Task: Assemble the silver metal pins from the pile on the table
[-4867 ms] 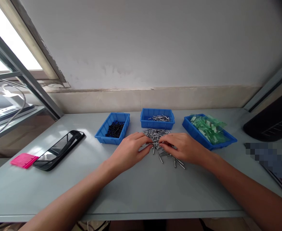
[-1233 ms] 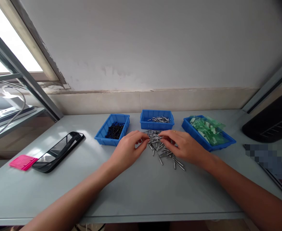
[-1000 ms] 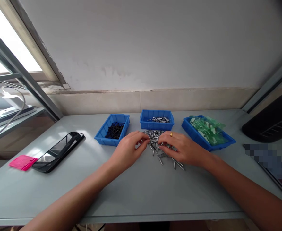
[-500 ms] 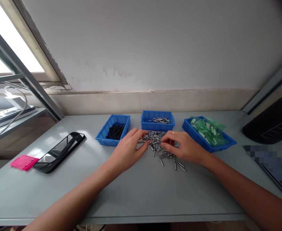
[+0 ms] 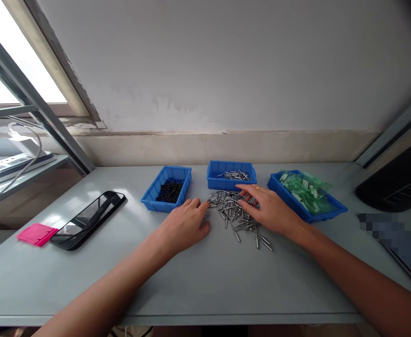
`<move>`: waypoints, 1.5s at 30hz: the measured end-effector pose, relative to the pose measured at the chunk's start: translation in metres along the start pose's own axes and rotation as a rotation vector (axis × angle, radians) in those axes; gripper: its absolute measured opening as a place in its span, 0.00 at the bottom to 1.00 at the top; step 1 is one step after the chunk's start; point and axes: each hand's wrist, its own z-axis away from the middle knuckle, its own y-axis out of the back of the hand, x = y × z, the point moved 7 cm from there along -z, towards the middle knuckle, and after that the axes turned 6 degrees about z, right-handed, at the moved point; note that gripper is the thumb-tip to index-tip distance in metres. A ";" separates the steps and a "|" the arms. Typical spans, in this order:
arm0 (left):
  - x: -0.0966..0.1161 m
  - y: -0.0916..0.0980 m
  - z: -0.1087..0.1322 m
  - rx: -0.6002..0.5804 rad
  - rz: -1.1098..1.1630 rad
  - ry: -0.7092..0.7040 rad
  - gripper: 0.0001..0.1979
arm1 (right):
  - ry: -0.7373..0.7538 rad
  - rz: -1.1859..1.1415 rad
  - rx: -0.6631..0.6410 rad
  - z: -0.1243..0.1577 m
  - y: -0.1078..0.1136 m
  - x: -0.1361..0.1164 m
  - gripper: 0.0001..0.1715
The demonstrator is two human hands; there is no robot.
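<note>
A loose pile of silver metal pins (image 5: pixel 231 210), thin with a thicker end on some, lies on the grey table. My left hand (image 5: pixel 186 226) is palm down at the pile's left side, thumb apart from its bent fingers. A bit of metal shows beside its index finger; whether the hand touches it is unclear. Over the right part of the pile is my right hand (image 5: pixel 270 208), wearing a ring, its fingers spread and its fingertips at the pins. Just behind the pile stands a blue tray (image 5: pixel 231 184) with smaller silver pins (image 5: pixel 236 175) in it.
A blue tray (image 5: pixel 148 199) of black screw-like pieces stands left, another blue tray (image 5: pixel 296 210) with green plastic packets (image 5: pixel 308 192) right. Further left lie a phone (image 5: pixel 88 220) and a pink case (image 5: pixel 37 234). A black cylindrical object (image 5: pixel 394 180) is at the far right.
My left hand has drawn back to the left and lower, off the pile's edge. My right hand's fingers have spread from a pinch over the pins.
</note>
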 end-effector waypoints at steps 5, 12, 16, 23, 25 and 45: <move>-0.007 -0.006 -0.001 -0.052 0.005 0.025 0.13 | 0.081 0.051 -0.111 0.004 -0.004 -0.012 0.18; 0.002 0.000 -0.002 0.058 0.148 -0.075 0.15 | 0.217 0.095 -0.145 0.008 -0.008 -0.022 0.16; 0.018 0.013 0.001 0.172 0.341 -0.171 0.15 | 0.290 0.082 -0.127 0.009 -0.005 -0.031 0.15; 0.031 0.019 0.004 0.189 0.443 -0.255 0.13 | 0.429 0.100 -0.109 0.012 -0.006 -0.041 0.16; 0.028 0.020 0.004 0.219 0.446 -0.245 0.14 | 0.431 0.116 -0.112 0.013 -0.006 -0.041 0.17; 0.018 0.032 0.003 0.355 0.390 -0.189 0.08 | 0.335 0.127 -0.047 0.010 0.001 -0.031 0.17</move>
